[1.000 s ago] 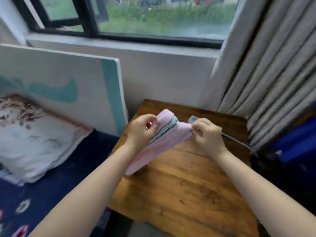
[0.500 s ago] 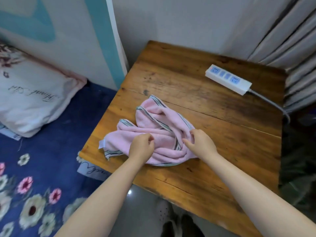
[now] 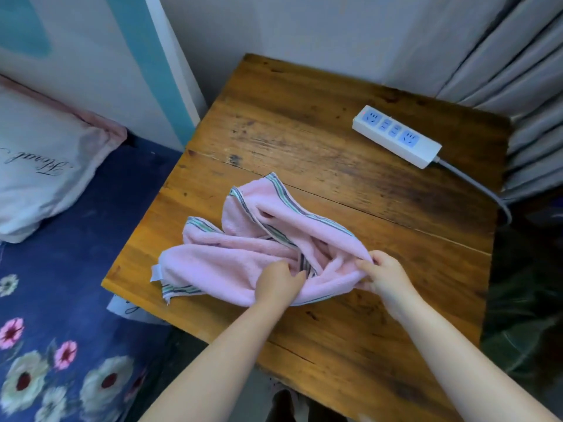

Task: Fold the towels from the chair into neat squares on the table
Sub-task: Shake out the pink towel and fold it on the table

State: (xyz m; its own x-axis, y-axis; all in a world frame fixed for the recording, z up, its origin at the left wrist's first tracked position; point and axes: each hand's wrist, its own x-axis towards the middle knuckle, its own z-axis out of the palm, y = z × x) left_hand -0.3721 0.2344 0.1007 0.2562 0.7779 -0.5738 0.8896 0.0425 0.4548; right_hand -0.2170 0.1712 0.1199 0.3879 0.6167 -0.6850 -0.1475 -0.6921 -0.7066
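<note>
Head view: we observe a pink towel with striped borders lying crumpled on the near-left part of the wooden table, its white label at the left edge. We see the left hand resting on the near middle of the towel, fingers curled into the cloth and gripping a fold. We see the right hand at the towel's right end, thumb and fingers pinching the fabric. The two hands are apart, both clamped on the towel. A white power strip lies on the far right of the table, well apart from the towel. Left of the table we note a floral bedsheet and a pillow. Grey curtains hang at far right.
</note>
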